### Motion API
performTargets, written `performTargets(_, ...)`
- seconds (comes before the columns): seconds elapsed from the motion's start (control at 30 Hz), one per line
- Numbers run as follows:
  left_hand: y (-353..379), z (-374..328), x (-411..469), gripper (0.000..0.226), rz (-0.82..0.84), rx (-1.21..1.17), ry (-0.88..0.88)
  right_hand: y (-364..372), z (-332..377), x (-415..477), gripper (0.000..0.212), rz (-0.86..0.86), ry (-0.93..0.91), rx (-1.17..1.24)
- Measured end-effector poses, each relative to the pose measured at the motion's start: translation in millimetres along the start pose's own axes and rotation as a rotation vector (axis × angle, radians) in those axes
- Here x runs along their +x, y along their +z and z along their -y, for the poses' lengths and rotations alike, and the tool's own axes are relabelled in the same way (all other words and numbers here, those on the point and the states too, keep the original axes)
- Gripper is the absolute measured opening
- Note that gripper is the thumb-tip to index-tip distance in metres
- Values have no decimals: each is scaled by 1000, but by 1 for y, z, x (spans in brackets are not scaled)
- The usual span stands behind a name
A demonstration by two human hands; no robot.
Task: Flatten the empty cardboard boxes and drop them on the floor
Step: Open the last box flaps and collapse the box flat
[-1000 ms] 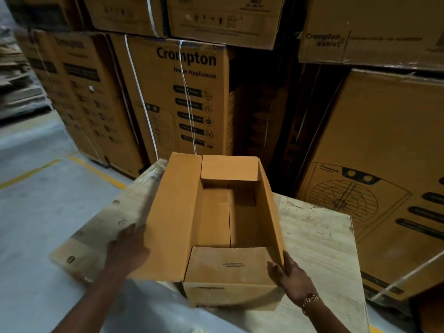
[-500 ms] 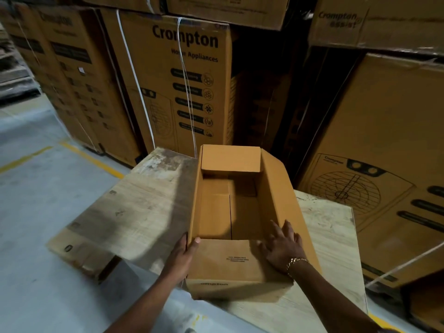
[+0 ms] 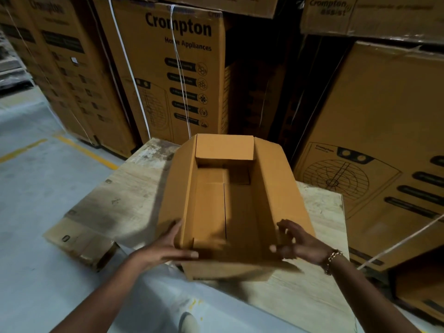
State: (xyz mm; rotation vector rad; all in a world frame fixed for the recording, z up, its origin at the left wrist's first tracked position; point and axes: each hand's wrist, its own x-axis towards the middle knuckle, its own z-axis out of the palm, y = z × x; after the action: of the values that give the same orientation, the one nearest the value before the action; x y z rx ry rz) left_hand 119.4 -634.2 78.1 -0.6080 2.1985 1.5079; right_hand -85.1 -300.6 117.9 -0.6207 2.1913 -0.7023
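Observation:
An empty brown cardboard box [image 3: 230,207] stands open on a worn wooden table [image 3: 115,200], its long flaps spread outward and its far short flap upright. My left hand [image 3: 165,248] grips the box's near left corner, thumb along the near edge and fingers on the outer wall. My right hand [image 3: 300,243], with a bracelet at the wrist, grips the near right corner, fingers curled over the right wall. The near end of the box is blurred with motion.
Tall strapped appliance cartons [image 3: 173,73] stack behind the table, and more large cartons [image 3: 384,152] crowd the right side. Grey concrete floor [image 3: 31,188] with a yellow line lies to the left. A flat piece of cardboard [image 3: 79,243] juts from under the table's left corner.
Both hands have shifted from the near flap to the near corners of the box. The left long flap now spreads outward, and the near flap has swung down.

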Motion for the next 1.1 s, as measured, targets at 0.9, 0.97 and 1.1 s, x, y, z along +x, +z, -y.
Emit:
performTargets(0.9,31,27,-7,131,-278,295,20,78,-11,19,140,-125,35,-4)
performTargets(0.97,23,23,5,123,-341,334,24,71,-13,35,131,-215,46,-81)
performTargets(1.1,-11,3,61,115,-441,485,-17,44,4,84,105,-300,49,-241)
